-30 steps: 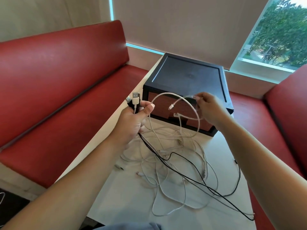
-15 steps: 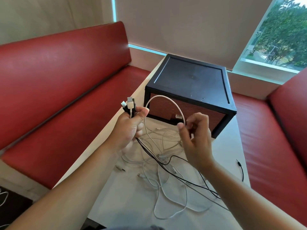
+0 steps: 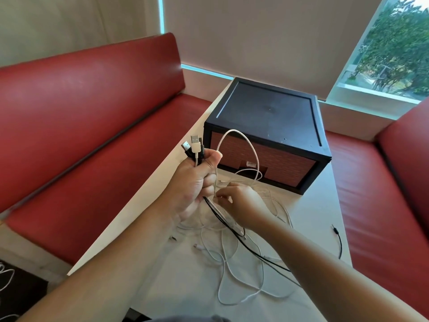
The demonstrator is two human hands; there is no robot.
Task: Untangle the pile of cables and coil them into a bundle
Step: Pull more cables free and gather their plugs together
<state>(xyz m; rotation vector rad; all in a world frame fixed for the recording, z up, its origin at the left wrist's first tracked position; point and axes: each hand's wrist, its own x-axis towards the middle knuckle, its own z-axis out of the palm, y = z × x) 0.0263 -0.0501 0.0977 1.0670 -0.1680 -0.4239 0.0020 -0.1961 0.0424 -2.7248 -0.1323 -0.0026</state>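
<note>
A bunch of cable ends is gripped in the left hand (image 3: 197, 182), whose fingers are curled tight round them. The USB plugs (image 3: 194, 145), one white and the others dark, are seen standing up out of the fist. From that fist a white cable (image 3: 232, 130) is looped up in a tall arch in front of the black box (image 3: 267, 108) and is brought down again toward the table. Just below the left hand, a white strand is pinched between the thumb and fingertips of the right hand (image 3: 241, 203), which is held low over the tangle. The rest of the cables (image 3: 232, 252) — white ones and at least one black — are left in a loose pile on the white table (image 3: 313, 212), trailing from the fist toward the near edge. The plug end of a black lead (image 3: 336, 233) is laid apart from the pile, near the table's right edge. The box is set at the far end of the table, and red benches (image 3: 81, 108) are seen on both sides.
</note>
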